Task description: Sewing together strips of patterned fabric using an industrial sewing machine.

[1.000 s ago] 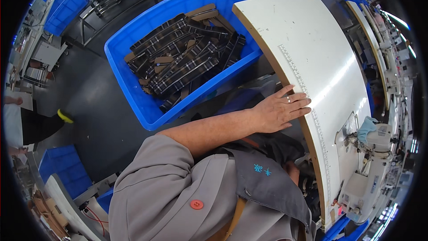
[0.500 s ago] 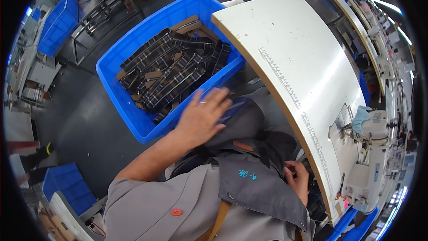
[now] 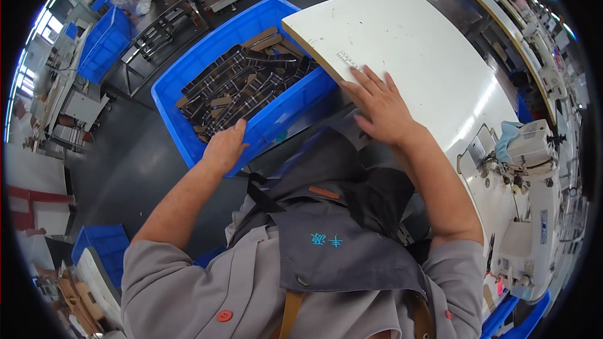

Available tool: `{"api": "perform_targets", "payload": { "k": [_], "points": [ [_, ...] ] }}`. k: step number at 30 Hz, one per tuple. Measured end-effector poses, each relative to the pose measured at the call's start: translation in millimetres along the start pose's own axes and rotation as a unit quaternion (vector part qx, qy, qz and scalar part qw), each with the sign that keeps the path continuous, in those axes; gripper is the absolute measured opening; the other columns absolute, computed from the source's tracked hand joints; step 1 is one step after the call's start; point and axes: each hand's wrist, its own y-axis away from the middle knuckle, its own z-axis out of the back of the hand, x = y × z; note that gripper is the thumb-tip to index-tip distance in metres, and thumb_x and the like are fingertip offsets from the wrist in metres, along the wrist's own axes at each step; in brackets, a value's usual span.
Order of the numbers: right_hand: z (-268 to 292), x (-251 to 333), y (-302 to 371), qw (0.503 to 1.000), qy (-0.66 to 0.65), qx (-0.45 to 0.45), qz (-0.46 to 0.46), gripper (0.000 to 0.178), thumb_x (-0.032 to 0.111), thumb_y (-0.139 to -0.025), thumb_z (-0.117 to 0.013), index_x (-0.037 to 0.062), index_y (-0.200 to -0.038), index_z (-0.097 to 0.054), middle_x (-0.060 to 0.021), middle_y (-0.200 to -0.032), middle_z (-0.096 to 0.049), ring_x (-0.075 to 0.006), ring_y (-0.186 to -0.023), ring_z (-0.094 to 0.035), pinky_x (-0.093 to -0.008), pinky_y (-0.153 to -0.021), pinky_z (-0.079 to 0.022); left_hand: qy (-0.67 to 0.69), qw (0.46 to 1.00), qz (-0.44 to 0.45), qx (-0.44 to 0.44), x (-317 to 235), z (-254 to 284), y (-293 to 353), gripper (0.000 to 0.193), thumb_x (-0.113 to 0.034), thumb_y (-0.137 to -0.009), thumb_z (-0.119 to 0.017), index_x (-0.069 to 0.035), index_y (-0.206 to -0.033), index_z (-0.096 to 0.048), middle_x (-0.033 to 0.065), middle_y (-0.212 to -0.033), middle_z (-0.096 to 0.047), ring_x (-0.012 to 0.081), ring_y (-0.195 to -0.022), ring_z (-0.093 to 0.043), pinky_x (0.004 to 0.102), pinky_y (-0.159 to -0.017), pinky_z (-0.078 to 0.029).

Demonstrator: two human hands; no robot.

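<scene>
Your left hand (image 3: 224, 146) has moved to grip the blue bin's (image 3: 188, 144) near rim; your right hand (image 3: 379, 105) lies flat, fingers spread, on the white table (image 3: 427, 56) beside the bin.

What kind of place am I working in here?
Most likely a garment sewing workshop: an industrial sewing machine on a white worktable, a blue bin of plaid fabric pieces, and more sewing stations in a row behind.

Left hand (image 3: 224, 145): fingertips curl over the near rim of the blue bin (image 3: 188, 144), hidden inside; can't tell if they touch the plaid fabric pieces (image 3: 242, 88). Right hand (image 3: 381, 108): palm hidden, flat on the counter (image 3: 414, 44) edge. Sewing machine (image 3: 534, 207) at right is distorted by the rim, needle area too small to read. Lap hidden under the grey apron (image 3: 339, 238).
</scene>
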Motion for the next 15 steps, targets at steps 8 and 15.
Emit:
{"api": "perform_targets", "payload": {
  "k": [8,15],
  "points": [
    [-18,-7,0,0.998,-0.029,-0.033,-0.046,0.068,0.020,-0.093,-0.060,0.0151,-0.159,-0.042,-0.0063,-0.169,-0.039,-0.0279,-0.159,-0.028,-0.0569,-0.130,-0.019,-0.037,0.999,0.000,-0.029,0,2,8,0.043,-0.017,-0.093,-0.076,-0.002,-0.117,-0.043,0.0264,-0.100,-0.071,0.0474,-0.098,-0.069,0.0561,-0.085,-0.055],
    [-21,-21,-1,0.998,-0.048,-0.007,-0.037,0.078,0.023,-0.089,-0.066,0.0183,-0.162,-0.040,-0.0079,-0.169,-0.038,-0.0314,-0.159,-0.029,-0.0596,-0.129,-0.018,-0.068,0.997,0.008,-0.025,0,0,7,0.042,-0.022,-0.096,-0.073,-0.003,-0.119,-0.044,0.0271,-0.102,-0.071,0.0486,-0.101,-0.068,0.0560,-0.087,-0.054]
  ]
}}
